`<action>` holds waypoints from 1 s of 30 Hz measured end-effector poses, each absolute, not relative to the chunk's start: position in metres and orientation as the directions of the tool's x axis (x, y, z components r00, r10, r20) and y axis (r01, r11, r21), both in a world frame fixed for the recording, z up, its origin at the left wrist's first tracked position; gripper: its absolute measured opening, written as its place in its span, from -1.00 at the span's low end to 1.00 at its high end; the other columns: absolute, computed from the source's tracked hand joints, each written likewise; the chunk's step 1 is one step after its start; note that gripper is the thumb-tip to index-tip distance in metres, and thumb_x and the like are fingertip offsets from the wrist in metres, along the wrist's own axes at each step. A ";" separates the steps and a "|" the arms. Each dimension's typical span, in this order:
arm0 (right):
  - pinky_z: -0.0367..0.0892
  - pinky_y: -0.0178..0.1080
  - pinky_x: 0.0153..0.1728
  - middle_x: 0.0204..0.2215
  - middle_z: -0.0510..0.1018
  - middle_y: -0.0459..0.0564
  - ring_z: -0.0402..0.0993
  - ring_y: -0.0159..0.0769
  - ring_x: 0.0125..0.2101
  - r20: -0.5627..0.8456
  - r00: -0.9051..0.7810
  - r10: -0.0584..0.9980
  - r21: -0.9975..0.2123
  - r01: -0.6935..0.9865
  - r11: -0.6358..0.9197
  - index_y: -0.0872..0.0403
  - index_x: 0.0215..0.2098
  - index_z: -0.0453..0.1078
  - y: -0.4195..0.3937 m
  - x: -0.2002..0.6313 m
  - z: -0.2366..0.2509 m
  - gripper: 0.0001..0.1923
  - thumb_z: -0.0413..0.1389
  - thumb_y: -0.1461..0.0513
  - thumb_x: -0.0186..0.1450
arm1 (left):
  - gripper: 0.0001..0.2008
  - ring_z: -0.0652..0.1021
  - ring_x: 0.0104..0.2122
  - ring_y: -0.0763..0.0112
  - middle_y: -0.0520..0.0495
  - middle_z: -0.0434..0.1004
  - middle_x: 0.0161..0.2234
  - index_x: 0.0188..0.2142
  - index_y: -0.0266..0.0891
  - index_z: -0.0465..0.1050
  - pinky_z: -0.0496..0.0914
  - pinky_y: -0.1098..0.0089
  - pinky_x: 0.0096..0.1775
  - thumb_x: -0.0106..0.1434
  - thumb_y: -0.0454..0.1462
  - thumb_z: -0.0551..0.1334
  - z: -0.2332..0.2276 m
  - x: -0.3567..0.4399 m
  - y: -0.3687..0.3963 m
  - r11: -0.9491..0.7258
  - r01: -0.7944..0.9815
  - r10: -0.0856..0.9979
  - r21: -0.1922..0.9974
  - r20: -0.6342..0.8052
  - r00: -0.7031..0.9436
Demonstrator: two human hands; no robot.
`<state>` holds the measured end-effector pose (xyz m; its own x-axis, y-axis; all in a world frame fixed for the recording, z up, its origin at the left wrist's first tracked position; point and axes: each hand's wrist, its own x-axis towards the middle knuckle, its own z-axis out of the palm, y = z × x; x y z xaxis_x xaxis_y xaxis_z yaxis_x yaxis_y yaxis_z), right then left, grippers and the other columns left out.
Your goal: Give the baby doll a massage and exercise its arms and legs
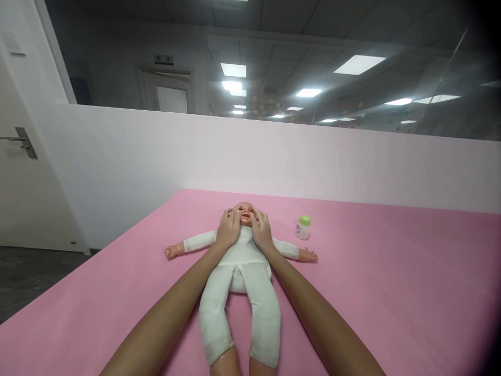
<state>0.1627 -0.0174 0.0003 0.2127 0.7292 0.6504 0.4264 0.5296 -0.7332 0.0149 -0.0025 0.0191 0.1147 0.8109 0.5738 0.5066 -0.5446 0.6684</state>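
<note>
Pink covered the whole mat (391, 292), and on it a baby doll (240, 277) lay face up near the middle, somewhat closer to the far edge than to the near one. Its long axis ran from the near edge toward the far edge: head pointing away toward the pale wall (274, 151), legs pointing back at the person. Both doll arms stuck straight out sideways, along the line of the far edge, and a white suit clothed the body from shoulders to shins.

The left hand (228, 230) lay flat against the left side of the doll's head and the right hand (261, 231) against the other side — fingers spread and cupping the cheeks, thumbs near the face, neither hand closed into a fist. Between them only a strip of the face showed; the ears and most of the head were covered by the fingers.

A small white bottle with a green cap (303, 227) stood upright just beyond the doll's outstretched hand, toward the far right, apart from it. Its label was too small to read. The doll's feet were cut off by the bottom of the view — so were both forearms above the elbow.
</note>
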 end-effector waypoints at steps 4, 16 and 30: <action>0.26 -0.01 0.22 0.12 0.44 0.19 0.36 -0.08 0.16 0.605 0.291 0.741 -0.775 0.428 0.465 0.08 0.25 0.35 -0.016 0.162 -0.001 -0.46 -0.08 -0.01 0.46 | -0.51 0.37 0.20 0.15 -0.22 0.38 0.15 0.28 -0.10 0.30 0.21 0.07 0.27 0.54 -0.04 -0.14 0.016 0.017 0.002 -0.557 0.495 0.794 0.667 0.603 0.083; 0.20 0.00 0.27 0.15 0.43 0.19 0.33 -0.09 0.20 0.610 0.303 0.733 -0.777 0.413 0.476 0.06 0.25 0.36 -0.016 0.161 0.000 -0.47 -0.07 0.00 0.46 | -0.53 0.38 0.20 0.15 -0.22 0.40 0.13 0.27 -0.10 0.32 0.21 0.07 0.26 0.54 -0.06 -0.12 0.015 0.016 0.003 -0.578 0.490 0.775 0.653 0.627 0.079; 0.23 -0.02 0.25 0.17 0.45 0.18 0.34 -0.08 0.20 0.582 0.326 0.745 -0.807 0.347 0.478 0.08 0.22 0.38 -0.017 0.162 0.002 -0.47 -0.03 -0.02 0.42 | -0.52 0.37 0.21 0.17 -0.24 0.40 0.15 0.26 -0.15 0.30 0.19 0.07 0.28 0.54 -0.06 -0.14 0.014 0.016 0.006 -0.589 0.479 0.769 0.651 0.633 0.085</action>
<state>0.1616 -0.0174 0.0019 0.3257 0.7453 0.5817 0.3474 0.4779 -0.8068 0.0157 0.0056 0.0137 0.0851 0.7695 0.6330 0.4785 -0.5888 0.6514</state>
